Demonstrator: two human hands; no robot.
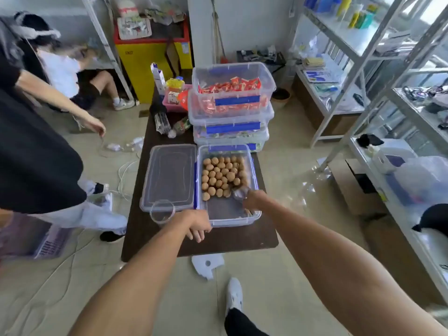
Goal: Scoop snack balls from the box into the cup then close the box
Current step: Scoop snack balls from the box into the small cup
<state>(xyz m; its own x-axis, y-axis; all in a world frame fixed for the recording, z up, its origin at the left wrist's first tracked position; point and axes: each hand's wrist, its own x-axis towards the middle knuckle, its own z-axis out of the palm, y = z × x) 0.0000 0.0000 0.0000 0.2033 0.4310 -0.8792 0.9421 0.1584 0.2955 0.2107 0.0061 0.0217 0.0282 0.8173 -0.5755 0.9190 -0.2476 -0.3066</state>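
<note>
Snack balls (219, 177), round and tan-brown, lie heaped in the far and middle part of a clear rectangular plastic box with blue clips (254, 215), which sits open on a dark brown table (230, 241); the near end of the box floor is bare. The right hand (252, 200) reaches into the box at its right side, fingers closed around a shiny, silvery scoop (240, 193) whose bowl touches the nearest balls (whether any ball is in it cannot be told). The left hand (197, 225) rests at the box's near left corner, fingers loosely curled downward and holding nothing that shows. Just left of that hand stands a clear, round plastic cup (162, 212), upright, overlapping the near edge of the box's clear lid (169, 175), which lies flat on the table touching the box's left side. Behind the box rises a stack of three clear bins with blue tape (232, 103), the upper ones filled with red wrapped packets. Another person in a black top (36, 151) stands at the left, and white metal shelving (378, 69) lines the right.
</note>
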